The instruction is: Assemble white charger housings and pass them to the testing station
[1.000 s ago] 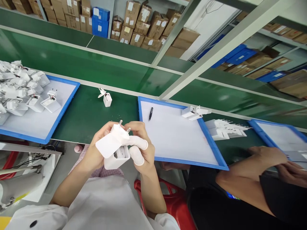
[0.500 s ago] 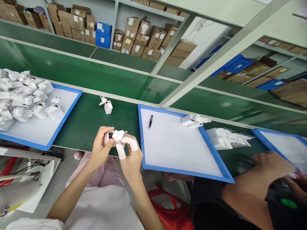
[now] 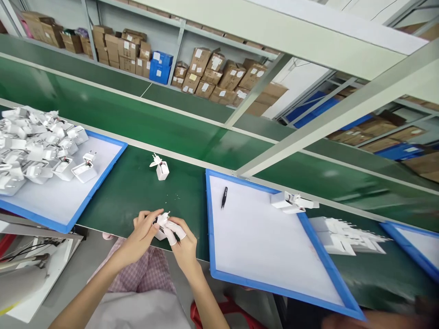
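Observation:
Between my two hands is a white plug-in power adapter [image 3: 160, 234], its pronged cap at the top and a dark gap showing at its side. My left hand [image 3: 140, 240] is closed round the housing from the left. White finger cots cover the thumb and index finger of my right hand [image 3: 186, 249], which grips the cap from the right. The fingers hide much of the adapter. Beyond my hands, another white adapter [image 3: 162, 170] stands on the green bench with its pronged cap hanging off to the left. Small white crumbs lie between.
At left, a blue-rimmed tray [image 3: 115, 145] carries a heap of open adapters. To the right, another blue-rimmed tray [image 3: 254, 246] holds black tweezers [image 3: 224, 198] and a few adapters [image 3: 291, 202] at its far corner. Past it stand rows of adapters [image 3: 343, 237]. A co-worker's blurred arm [image 3: 363, 320] is at lower right.
My view has shifted, so the bench sits lower. My hands have tilted the adapter and closed more tightly around it. The co-worker's arm has mostly left view at lower right.

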### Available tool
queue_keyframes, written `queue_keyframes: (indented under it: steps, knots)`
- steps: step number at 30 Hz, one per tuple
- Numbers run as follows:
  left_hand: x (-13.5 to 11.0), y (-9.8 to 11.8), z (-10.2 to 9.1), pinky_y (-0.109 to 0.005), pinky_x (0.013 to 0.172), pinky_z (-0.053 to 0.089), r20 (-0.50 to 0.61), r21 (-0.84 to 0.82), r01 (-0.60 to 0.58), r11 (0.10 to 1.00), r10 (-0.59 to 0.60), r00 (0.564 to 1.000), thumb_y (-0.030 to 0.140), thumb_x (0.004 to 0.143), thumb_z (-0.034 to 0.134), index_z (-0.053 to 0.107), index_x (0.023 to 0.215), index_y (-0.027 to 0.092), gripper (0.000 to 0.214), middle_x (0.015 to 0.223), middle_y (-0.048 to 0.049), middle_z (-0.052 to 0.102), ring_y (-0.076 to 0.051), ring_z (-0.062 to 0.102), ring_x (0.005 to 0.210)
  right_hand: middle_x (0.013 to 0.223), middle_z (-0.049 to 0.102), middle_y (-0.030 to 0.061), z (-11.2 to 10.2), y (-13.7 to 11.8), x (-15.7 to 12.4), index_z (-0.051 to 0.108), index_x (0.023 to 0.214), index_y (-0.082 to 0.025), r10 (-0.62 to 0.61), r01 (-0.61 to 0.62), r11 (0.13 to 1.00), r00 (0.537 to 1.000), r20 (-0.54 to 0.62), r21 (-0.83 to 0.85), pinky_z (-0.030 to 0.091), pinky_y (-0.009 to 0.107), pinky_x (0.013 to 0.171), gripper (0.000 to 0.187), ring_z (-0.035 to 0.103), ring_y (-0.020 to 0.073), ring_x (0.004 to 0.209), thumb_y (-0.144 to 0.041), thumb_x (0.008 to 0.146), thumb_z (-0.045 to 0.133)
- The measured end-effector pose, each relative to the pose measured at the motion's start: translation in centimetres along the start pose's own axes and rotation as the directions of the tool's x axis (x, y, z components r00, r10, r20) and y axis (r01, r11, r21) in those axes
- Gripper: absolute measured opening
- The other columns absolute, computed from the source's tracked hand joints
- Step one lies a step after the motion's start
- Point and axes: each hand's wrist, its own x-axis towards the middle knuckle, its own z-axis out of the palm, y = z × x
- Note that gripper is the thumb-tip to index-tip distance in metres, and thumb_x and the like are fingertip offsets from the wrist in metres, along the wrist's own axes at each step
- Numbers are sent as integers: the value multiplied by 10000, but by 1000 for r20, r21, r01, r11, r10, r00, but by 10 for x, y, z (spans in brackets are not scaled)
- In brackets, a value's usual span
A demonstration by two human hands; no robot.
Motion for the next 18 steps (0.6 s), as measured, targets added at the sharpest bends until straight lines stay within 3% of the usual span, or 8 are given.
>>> queue_keyframes:
  steps: [3,6,10,18]
  knots:
    - [-6,4,-21,-378,839,510,175,76,-76,994,62,983,388,961,470,420,1437,319,484,1105,-91,594,-231,512,977,1000,670,76,2,2,-6,666,1099,-221,-57,56,998,996,69,21,573,313,775,213,668,191,872,-127,931,574]
    - [-4,7,-35,-261,678,484,301,46,-29,998,14,953,348,934,524,476,1392,290,464,1068,-62,594,-161,523,779,1016,655,89,1,5,-9,640,1139,-218,-108,108,994,987,122,10,573,329,771,219,653,196,873,-142,953,554]
    - [2,7,-33,-229,668,424,264,12,54,998,-55,963,323,925,542,591,1230,285,311,1020,-7,585,-117,498,723,1042,637,99,-4,7,-8,595,1178,-218,-99,103,995,975,200,-7,570,353,799,226,635,205,904,-151,968,545]
    - [-3,6,-25,-239,632,384,203,101,27,994,-47,978,356,912,576,632,1145,283,251,940,22,568,-99,466,653,1047,606,108,-5,-7,1,573,1165,-209,-135,159,985,950,283,-61,555,379,780,234,583,223,912,-105,965,510]
